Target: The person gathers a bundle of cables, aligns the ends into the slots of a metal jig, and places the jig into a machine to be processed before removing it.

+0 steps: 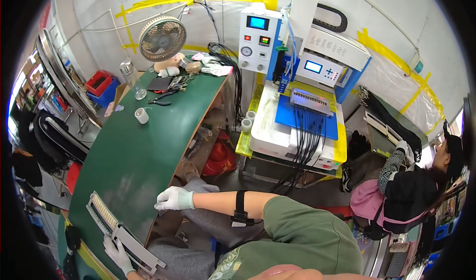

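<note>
I see the left hand point(118, 254) gripping a long grey strip point(124, 233) on the green table point(134, 146). Right hand point(173, 199), loosely curled, rests at the table's edge, holding nothing.

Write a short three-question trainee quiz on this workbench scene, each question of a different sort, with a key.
1. True or false: the left hand rests on the long grey connector strip lying on the green table.
2. Multiple choice: the right hand is
A. gripping the pliers
B. at the table's edge, holding nothing
C. on the small fan
3. Fill in: both hands wear white ____.

Key
1. True.
2. B. The pliers and the small fan sit at the far end of the table, away from both hands.
3. Gloves.
</note>
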The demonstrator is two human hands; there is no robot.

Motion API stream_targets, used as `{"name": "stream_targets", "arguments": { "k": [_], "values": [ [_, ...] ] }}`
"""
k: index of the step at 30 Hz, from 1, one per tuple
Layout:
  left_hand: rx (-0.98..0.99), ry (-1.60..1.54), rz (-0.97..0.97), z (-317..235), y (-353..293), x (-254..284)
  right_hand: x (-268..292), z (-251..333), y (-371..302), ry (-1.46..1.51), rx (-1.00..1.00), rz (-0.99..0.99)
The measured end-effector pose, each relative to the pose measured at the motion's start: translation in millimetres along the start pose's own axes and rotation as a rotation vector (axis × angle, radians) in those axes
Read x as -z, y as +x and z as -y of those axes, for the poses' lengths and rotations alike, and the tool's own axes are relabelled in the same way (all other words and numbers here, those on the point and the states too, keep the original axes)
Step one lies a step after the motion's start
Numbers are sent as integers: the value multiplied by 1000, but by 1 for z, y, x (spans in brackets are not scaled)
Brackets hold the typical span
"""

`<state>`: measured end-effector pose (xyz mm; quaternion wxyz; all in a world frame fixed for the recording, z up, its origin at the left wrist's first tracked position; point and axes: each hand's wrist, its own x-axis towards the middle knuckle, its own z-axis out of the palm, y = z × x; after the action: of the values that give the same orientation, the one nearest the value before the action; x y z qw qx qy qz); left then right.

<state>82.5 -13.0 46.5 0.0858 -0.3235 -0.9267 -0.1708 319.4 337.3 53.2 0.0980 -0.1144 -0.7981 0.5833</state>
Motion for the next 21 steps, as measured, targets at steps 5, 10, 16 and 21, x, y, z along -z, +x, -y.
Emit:
{"name": "stream_targets", "arguments": {
  "k": [5,10,16,21],
  "values": [
    [-12,-20,-20,4,1,-8,-16,-2,9,-20,93,19],
    [30,-22,-9,1,1,-7,-26,7,13,56,23,81],
    [-187,-271,21,38,14,-20,-33,4,11,24,165,26],
    [-254,-123,-9,97,32,-44,-31,6,12,-14,151,-31]
  ]
}}
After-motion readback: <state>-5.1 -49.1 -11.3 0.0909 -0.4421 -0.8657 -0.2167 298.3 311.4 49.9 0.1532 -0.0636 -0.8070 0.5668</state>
